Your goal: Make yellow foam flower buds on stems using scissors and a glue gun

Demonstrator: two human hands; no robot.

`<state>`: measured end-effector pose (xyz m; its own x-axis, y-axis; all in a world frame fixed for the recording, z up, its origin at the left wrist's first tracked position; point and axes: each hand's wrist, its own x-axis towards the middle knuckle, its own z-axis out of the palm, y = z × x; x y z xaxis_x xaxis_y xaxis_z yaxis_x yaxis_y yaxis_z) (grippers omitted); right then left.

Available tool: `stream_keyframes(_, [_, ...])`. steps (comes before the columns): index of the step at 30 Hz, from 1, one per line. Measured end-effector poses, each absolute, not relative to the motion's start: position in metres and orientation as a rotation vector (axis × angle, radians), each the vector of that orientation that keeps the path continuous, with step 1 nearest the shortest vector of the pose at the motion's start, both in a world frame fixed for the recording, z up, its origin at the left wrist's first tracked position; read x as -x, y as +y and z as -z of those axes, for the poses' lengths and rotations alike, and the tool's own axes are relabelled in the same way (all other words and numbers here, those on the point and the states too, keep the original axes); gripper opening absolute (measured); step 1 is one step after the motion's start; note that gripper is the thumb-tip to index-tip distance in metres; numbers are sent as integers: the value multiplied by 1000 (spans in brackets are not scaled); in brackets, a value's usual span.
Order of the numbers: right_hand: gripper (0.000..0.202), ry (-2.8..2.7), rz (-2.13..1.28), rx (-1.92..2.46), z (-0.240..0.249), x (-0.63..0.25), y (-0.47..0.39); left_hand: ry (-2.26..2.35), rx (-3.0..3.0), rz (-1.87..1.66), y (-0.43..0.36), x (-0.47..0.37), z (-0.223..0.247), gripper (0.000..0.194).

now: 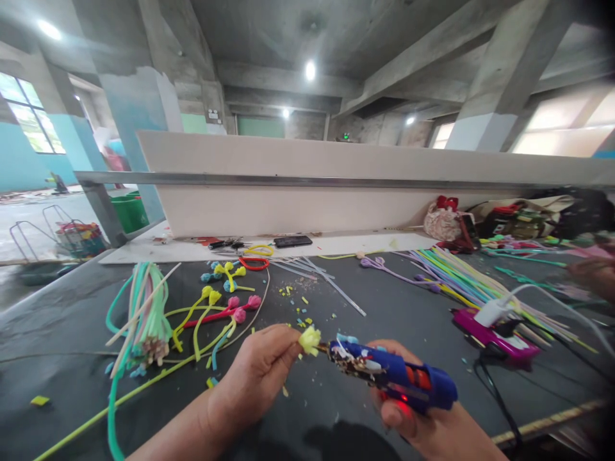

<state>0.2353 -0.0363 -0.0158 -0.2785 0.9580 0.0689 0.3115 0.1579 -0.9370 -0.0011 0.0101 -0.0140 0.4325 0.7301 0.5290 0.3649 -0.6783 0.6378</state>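
My left hand point(262, 358) pinches a small pale yellow flower point(310, 340) made of fuzzy pipe cleaner, its head showing past my fingertips. In my right hand point(408, 410) is a blue glue gun point(391, 371), its nozzle pointing left and touching or almost touching the flower. A red light glows on the gun's body, and white residue coats its front. Left of my hands lie yellow pipe-cleaner stems with bud tips point(207, 296), a pink budded piece point(239, 307) and a yellow and blue one point(230, 275).
A thick bundle of green and pale pipe cleaners point(152, 314) lies at left, another bundle point(461, 288) at right. Beside that is a magenta power strip point(500, 339) with cords. A phone point(293, 241) rests by the white divider point(288, 211). Another person's hand point(596, 275) shows far right.
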Motion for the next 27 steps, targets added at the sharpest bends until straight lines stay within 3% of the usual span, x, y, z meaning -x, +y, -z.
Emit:
stream_keyframes(12, [60, -1734, -1040, 1239, 8, -233, -42, 947, -2267, -1119, 9, 0, 12, 26])
stream_keyframes(18, [69, -1600, -1176, 1237, 3, -228, -47, 925, -2269, -1109, 9, 0, 13, 25])
stream_keyframes(27, [63, -1609, -1226, 1147, -3, -241, -47, 908, -2171, -950, 8, -1, 17, 29])
